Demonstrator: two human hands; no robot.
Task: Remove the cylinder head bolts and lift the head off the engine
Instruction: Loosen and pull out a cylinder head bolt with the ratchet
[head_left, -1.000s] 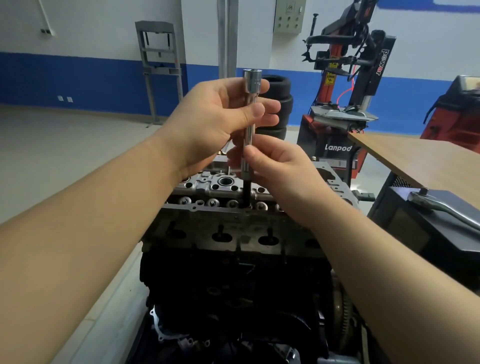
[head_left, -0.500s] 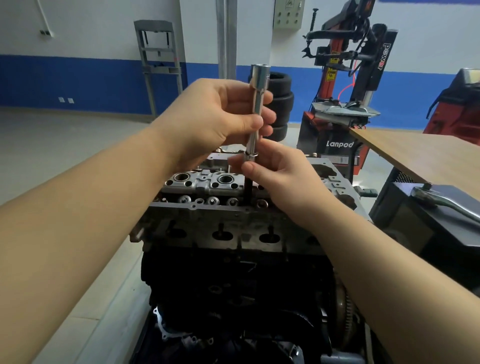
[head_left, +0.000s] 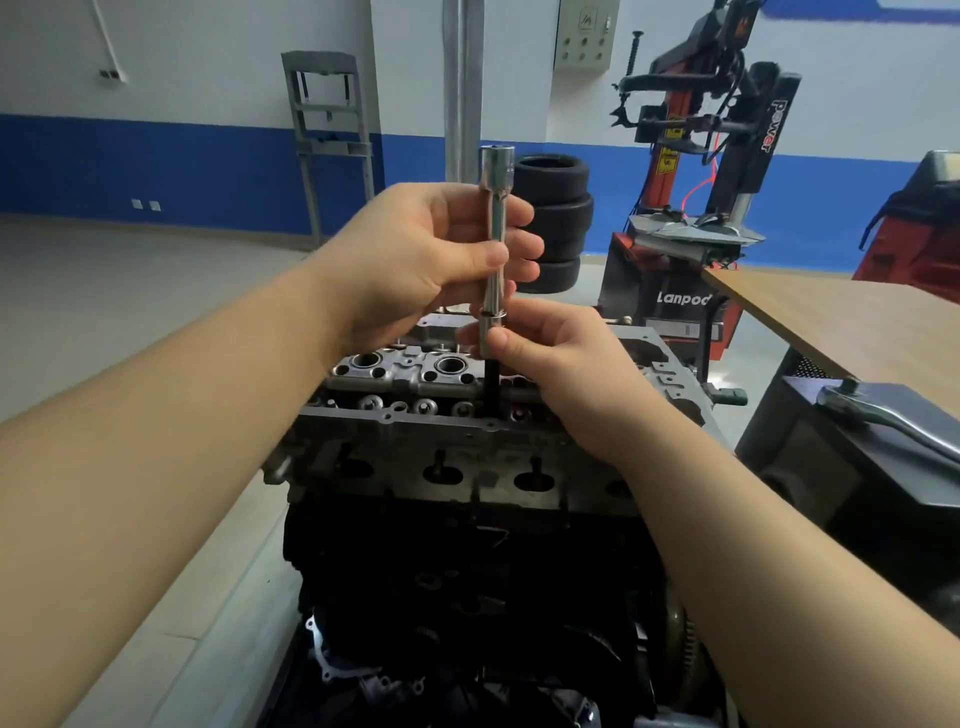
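The grey cylinder head (head_left: 447, 441) sits on top of the dark engine block (head_left: 467, 582) in front of me. A long chrome socket extension (head_left: 496, 208) stands upright above the head. My left hand (head_left: 431, 260) grips its upper shaft with thumb and fingers. My right hand (head_left: 550, 358) pinches its lower end, just under a collar. Below that end a black bolt shank (head_left: 491, 387) runs down into a hole in the head's near row. Other bolt heads (head_left: 423, 404) show along the same row.
A chrome ratchet handle (head_left: 893, 421) lies on a dark cabinet (head_left: 857, 483) at the right, under a wooden tabletop (head_left: 852, 322). Behind stand a red tyre changer (head_left: 691, 208), stacked tyres (head_left: 558, 218) and a grey metal rack (head_left: 330, 140). Open floor lies to the left.
Both hands have risen with the extension, and more of the black bolt shank now shows above the head. The camera has shifted slightly.
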